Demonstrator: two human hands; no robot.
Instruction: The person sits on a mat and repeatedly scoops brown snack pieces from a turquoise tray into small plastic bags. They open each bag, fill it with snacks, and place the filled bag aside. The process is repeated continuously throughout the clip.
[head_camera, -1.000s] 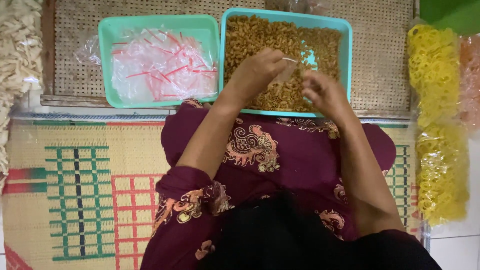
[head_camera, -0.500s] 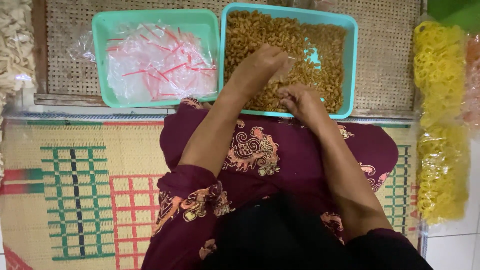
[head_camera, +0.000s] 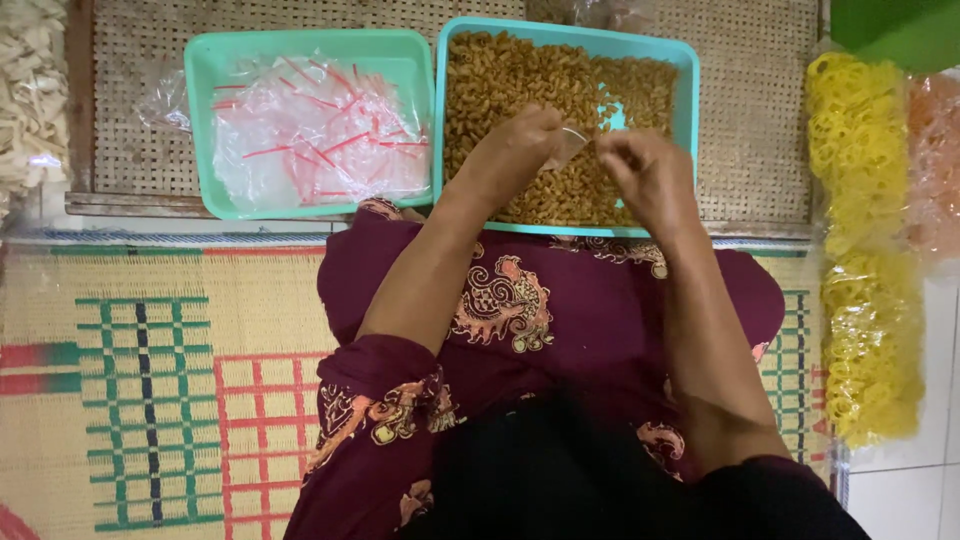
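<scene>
My left hand (head_camera: 515, 150) and my right hand (head_camera: 645, 175) are both over a teal tray (head_camera: 688, 100) full of brown curled snack pieces (head_camera: 510, 80). Between them they pinch a small clear plastic bag (head_camera: 572, 143), one hand on each side of its mouth. The bag is thin and see-through, and I cannot tell what is inside it. To the left stands a second teal tray (head_camera: 205, 120) holding a heap of clear bags with red strips (head_camera: 320, 135).
Both trays rest on a woven rattan surface (head_camera: 755, 110). Bags of yellow ring crackers (head_camera: 865, 260) line the right side, pale crackers (head_camera: 30, 90) the far left. A striped woven mat (head_camera: 150, 390) lies below, under my maroon patterned lap.
My right hand dipped down to the snack pieces at the tray's near edge, then rose back up to the bag held by my left hand.
</scene>
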